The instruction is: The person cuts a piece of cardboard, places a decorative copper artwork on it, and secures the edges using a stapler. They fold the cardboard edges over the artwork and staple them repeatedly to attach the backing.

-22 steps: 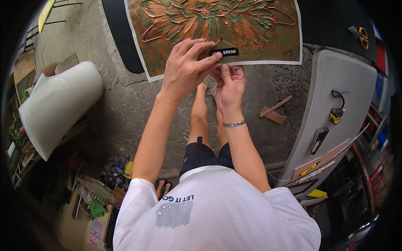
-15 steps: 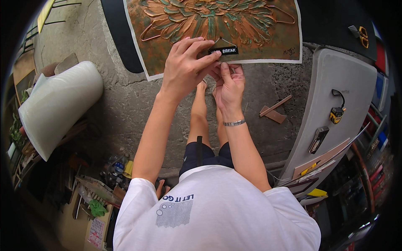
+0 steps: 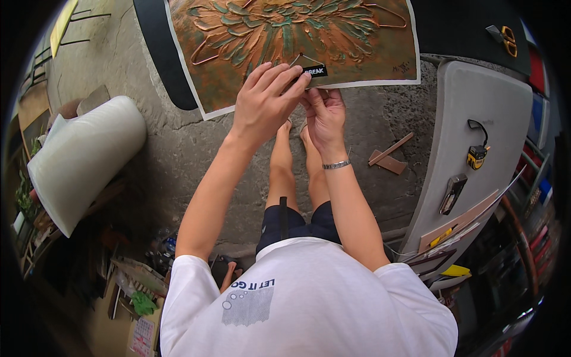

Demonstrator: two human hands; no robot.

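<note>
A painting (image 3: pixel 369 56) of a large copper-and-green flower, with a white border and thick raised petals, reaches toward me over the dark table. My left hand (image 3: pixel 264 104) lies over its lower edge, back upward, fingers bent and close together. Its thumb side covers the left end of a small black sign (image 3: pixel 315 72), which hangs on a thin string from a pin. Below the border, my right hand (image 3: pixel 327 116) is palm up with curled fingers. Its thumb meets the painting's lower edge; the fingertips are partly hidden beneath. Two copper wire loops (image 3: pixel 389 18) show beside the petals.
Yellow-handled scissors (image 3: pixel 508 41) lie on the dark table (image 3: pixel 464 30). At right, a grey board (image 3: pixel 470 95) bears a yellow-black tape measure (image 3: pixel 477 156) and a dark metal tool (image 3: pixel 454 194). Wood scraps (image 3: pixel 390 157) lie on the concrete floor; a foam roll (image 3: pixel 89 157) stands left.
The painting sits slightly further left in view and is tilted a little more. My left hand covers more of the small sign; both hands stay at the lower edge.
</note>
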